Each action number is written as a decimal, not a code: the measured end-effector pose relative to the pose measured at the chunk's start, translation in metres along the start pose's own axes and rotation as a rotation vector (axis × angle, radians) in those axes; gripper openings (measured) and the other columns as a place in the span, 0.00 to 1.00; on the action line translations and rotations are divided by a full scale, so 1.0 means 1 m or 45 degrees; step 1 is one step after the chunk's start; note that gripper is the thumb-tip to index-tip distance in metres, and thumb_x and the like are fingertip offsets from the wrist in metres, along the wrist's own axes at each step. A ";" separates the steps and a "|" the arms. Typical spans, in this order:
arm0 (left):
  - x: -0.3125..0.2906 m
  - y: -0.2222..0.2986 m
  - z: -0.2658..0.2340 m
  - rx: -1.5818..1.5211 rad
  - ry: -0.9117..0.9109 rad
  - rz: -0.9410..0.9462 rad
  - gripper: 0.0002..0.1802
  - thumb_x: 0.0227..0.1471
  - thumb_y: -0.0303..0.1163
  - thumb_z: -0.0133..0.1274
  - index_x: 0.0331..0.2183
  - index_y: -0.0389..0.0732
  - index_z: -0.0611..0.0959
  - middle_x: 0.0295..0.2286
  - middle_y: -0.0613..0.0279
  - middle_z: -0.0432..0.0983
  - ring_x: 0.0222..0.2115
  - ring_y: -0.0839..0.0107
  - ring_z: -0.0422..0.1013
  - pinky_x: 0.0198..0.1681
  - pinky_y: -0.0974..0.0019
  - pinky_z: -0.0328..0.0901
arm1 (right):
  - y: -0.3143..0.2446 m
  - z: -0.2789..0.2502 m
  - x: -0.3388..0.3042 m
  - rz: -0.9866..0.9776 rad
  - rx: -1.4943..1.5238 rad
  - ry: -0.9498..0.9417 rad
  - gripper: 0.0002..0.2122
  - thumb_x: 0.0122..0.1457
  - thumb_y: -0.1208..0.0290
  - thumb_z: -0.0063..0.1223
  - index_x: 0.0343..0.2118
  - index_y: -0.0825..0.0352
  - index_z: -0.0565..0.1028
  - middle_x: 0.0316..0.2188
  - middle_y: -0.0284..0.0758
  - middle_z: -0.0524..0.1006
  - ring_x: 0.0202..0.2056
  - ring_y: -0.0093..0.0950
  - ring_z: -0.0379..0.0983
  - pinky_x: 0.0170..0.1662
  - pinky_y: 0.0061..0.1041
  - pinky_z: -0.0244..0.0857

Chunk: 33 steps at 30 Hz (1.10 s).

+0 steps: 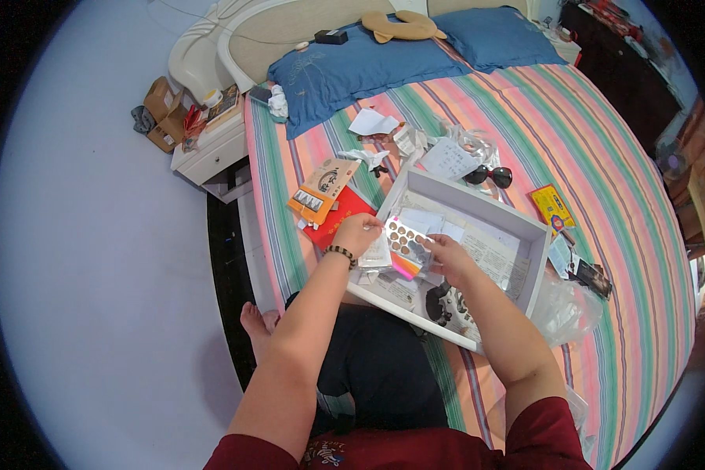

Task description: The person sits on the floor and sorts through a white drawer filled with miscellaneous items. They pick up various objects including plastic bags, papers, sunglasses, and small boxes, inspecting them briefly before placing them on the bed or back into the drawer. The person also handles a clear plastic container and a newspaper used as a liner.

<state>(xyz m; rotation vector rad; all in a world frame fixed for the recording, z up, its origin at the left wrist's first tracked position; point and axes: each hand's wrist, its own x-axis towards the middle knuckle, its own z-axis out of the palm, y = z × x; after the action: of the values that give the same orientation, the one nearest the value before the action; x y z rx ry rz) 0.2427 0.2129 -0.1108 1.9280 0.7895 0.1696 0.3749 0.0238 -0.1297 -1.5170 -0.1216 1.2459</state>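
Over a white drawer [478, 205] on the bed, I hold a small flat card or packet [406, 235] with rows of brown round pieces on it. The fingers of my right hand [450, 260] are closed on its right edge. At its left edge my left hand [358, 235], with a beaded bracelet on the wrist, pinches the corner. Just below the card are pink and orange strips [405, 266] and a whitish packet [375, 254]. Papers line the drawer, and a black curved object [438, 304] lies near its front side, partly behind my right forearm.
Left of the drawer lie a red envelope [338, 221] and an orange-brown packet [326, 186]. Sunglasses [489, 176], papers [450, 159] and clear plastic lie behind it. A yellow box [551, 207] and a plastic bag [568, 312] are at the right. A white nightstand [215, 159] stands beside the bed.
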 end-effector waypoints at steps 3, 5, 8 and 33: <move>0.003 -0.009 0.001 -0.036 -0.005 -0.012 0.11 0.44 0.30 0.55 0.33 0.37 0.80 0.30 0.55 0.77 0.33 0.67 0.73 0.39 0.67 0.66 | 0.003 0.005 0.000 -0.020 -0.082 0.012 0.19 0.54 0.60 0.54 0.45 0.64 0.68 0.40 0.33 0.70 0.39 0.26 0.67 0.42 0.32 0.61; 0.002 -0.002 0.001 0.048 -0.015 0.031 0.11 0.44 0.29 0.55 0.33 0.37 0.80 0.31 0.55 0.76 0.33 0.66 0.73 0.39 0.67 0.66 | 0.008 0.000 0.006 0.010 -0.040 0.039 0.17 0.53 0.61 0.56 0.42 0.65 0.70 0.36 0.31 0.72 0.36 0.24 0.67 0.40 0.31 0.61; -0.008 0.015 0.002 0.376 0.003 0.130 0.14 0.45 0.30 0.54 0.37 0.39 0.79 0.34 0.56 0.75 0.35 0.64 0.72 0.39 0.65 0.66 | 0.010 -0.002 0.008 0.028 -0.021 0.102 0.15 0.53 0.60 0.55 0.40 0.64 0.71 0.31 0.29 0.73 0.32 0.23 0.67 0.37 0.29 0.61; 0.043 0.053 -0.053 -0.072 0.042 -0.103 0.20 0.43 0.43 0.58 0.32 0.35 0.79 0.27 0.57 0.77 0.26 0.69 0.73 0.30 0.68 0.66 | 0.013 -0.018 0.019 -0.028 -0.068 -0.014 0.25 0.55 0.51 0.49 0.51 0.61 0.66 0.48 0.40 0.67 0.47 0.34 0.64 0.47 0.33 0.60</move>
<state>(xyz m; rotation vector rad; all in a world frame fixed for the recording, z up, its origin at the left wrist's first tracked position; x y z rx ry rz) 0.2766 0.2632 -0.0500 1.8413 0.8740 0.1730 0.3895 0.0198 -0.1546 -1.5512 -0.1794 1.2422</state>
